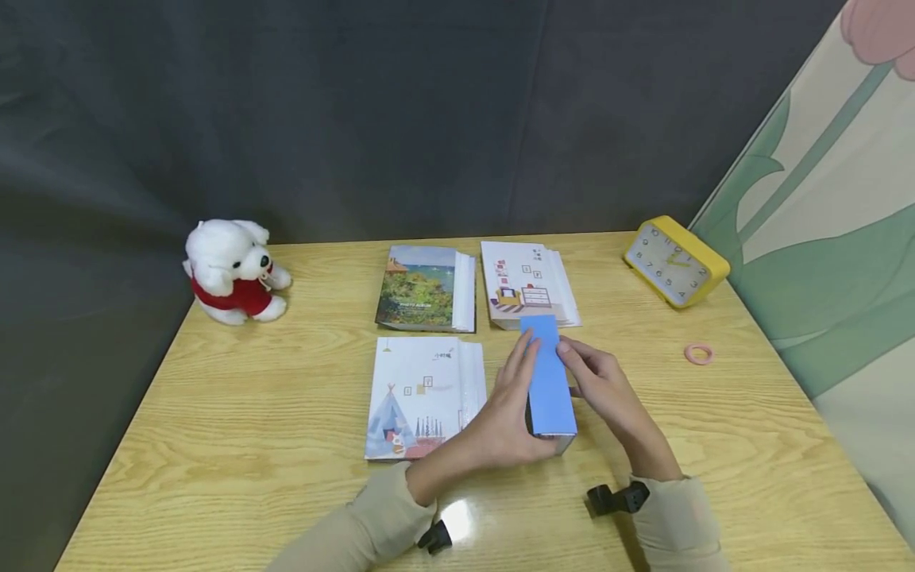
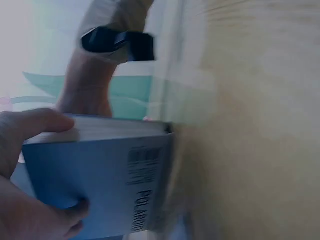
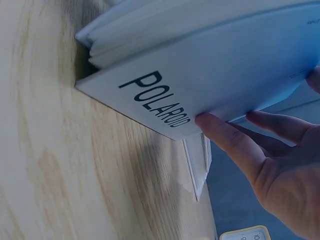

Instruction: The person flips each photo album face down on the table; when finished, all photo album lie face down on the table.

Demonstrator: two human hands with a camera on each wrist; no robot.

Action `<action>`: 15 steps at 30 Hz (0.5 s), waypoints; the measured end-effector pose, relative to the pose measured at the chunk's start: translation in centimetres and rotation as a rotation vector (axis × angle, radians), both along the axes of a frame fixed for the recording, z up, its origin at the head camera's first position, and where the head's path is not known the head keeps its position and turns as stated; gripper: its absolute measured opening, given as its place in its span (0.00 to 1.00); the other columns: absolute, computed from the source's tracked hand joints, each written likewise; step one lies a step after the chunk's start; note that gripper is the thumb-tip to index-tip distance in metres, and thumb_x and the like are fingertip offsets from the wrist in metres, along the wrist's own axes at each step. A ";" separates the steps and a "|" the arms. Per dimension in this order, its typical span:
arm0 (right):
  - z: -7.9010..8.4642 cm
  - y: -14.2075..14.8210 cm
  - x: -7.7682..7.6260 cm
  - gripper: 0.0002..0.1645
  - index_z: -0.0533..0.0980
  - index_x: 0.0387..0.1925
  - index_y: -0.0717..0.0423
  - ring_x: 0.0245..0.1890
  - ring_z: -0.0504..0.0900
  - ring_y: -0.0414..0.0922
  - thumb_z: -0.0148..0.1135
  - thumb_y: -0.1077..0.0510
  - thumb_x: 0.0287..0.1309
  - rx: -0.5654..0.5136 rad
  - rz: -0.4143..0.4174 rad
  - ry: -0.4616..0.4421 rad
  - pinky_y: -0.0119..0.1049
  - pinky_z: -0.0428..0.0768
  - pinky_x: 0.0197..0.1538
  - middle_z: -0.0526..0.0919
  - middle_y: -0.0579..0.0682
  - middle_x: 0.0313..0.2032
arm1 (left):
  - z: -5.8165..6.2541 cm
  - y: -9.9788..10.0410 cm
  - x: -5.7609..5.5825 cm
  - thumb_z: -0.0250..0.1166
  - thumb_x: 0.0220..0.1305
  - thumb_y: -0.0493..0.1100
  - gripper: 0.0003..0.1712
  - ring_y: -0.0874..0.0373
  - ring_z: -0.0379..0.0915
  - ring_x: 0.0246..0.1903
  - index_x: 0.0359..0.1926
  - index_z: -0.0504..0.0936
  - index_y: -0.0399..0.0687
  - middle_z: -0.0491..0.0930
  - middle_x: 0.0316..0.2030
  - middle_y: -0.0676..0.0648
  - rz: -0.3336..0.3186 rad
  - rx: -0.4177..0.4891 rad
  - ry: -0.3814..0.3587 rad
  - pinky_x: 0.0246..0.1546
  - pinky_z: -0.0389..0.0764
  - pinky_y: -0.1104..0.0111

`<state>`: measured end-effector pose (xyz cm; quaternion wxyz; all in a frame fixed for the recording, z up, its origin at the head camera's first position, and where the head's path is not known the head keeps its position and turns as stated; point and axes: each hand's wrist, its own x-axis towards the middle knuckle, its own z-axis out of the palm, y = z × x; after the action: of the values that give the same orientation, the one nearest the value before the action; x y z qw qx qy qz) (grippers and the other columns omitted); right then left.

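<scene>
We have the album (image 1: 552, 389) on edge, spine up, beside the tent album (image 1: 411, 389). Our left hand (image 1: 507, 417) grips it; our right hand (image 1: 604, 385) only touches its cover, fingers uncurled. This step looks like steadying; next seemingly calls for an even, two-handed hold.

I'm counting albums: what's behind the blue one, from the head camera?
Beyond the blue album, a white album with drawn furniture lies on the table. Part of its near edge and some table surface are covered, so I can't tell what's there.
</scene>
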<state>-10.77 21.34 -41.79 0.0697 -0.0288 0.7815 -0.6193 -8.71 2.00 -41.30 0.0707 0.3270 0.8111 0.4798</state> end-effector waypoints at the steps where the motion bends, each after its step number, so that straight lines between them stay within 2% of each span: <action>1: 0.0 0.0 0.0 0.37 0.64 0.70 0.68 0.57 0.76 0.57 0.48 0.42 0.75 -0.001 0.001 -0.003 0.47 0.83 0.49 0.71 0.66 0.64 | -0.3 0.1 0.1 0.77 0.48 0.44 0.72 0.46 0.34 0.76 0.79 0.32 0.45 0.27 0.78 0.47 0.011 0.032 -0.008 0.68 0.60 0.48; 4: 0.1 0.2 0.0 0.38 0.63 0.70 0.69 0.57 0.76 0.56 0.48 0.43 0.75 -0.010 -0.001 -0.008 0.45 0.83 0.48 0.70 0.67 0.64 | -0.9 0.3 0.4 0.77 0.49 0.43 0.75 0.49 0.37 0.75 0.78 0.26 0.49 0.29 0.78 0.45 0.038 0.132 -0.053 0.68 0.61 0.52; 7: 0.1 0.3 -0.1 0.39 0.62 0.71 0.69 0.58 0.75 0.56 0.47 0.42 0.75 -0.012 -0.008 -0.013 0.45 0.83 0.48 0.70 0.67 0.64 | -1.4 0.5 0.5 0.78 0.49 0.43 0.75 0.51 0.49 0.73 0.78 0.27 0.50 0.40 0.77 0.41 0.066 0.204 -0.132 0.64 0.68 0.61; 9: 0.0 0.3 -0.2 0.39 0.62 0.71 0.69 0.59 0.74 0.58 0.47 0.42 0.75 -0.010 -0.015 -0.016 0.46 0.83 0.49 0.70 0.67 0.64 | -1.8 0.6 0.5 0.78 0.49 0.41 0.72 0.51 0.59 0.67 0.79 0.31 0.51 0.51 0.74 0.40 0.057 0.238 -0.179 0.59 0.73 0.66; 11: 0.0 0.4 -0.2 0.39 0.61 0.71 0.68 0.61 0.72 0.59 0.47 0.42 0.75 -0.006 -0.024 -0.018 0.46 0.83 0.49 0.69 0.68 0.65 | -2.2 0.6 0.5 0.78 0.49 0.38 0.70 0.51 0.65 0.63 0.79 0.34 0.50 0.58 0.71 0.40 0.040 0.247 -0.222 0.55 0.76 0.68; 13: -0.1 0.5 -0.1 0.39 0.61 0.71 0.68 0.62 0.70 0.60 0.47 0.42 0.75 -0.005 -0.037 -0.021 0.45 0.83 0.48 0.69 0.68 0.65 | -2.6 0.7 0.6 0.76 0.49 0.32 0.69 0.51 0.67 0.61 0.79 0.35 0.51 0.59 0.70 0.41 0.008 0.268 -0.278 0.52 0.78 0.69; 15: -0.2 0.7 0.0 0.39 0.60 0.71 0.69 0.63 0.70 0.61 0.46 0.42 0.75 -0.011 -0.050 -0.024 0.44 0.83 0.48 0.69 0.69 0.64 | -3.0 0.9 0.6 0.73 0.49 0.28 0.69 0.50 0.65 0.63 0.80 0.34 0.52 0.56 0.73 0.43 -0.014 0.288 -0.337 0.51 0.78 0.70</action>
<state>-10.75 21.99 -41.94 0.0636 -0.0022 0.7776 -0.6255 -8.08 2.85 -44.31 0.1611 0.2545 0.7088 0.6379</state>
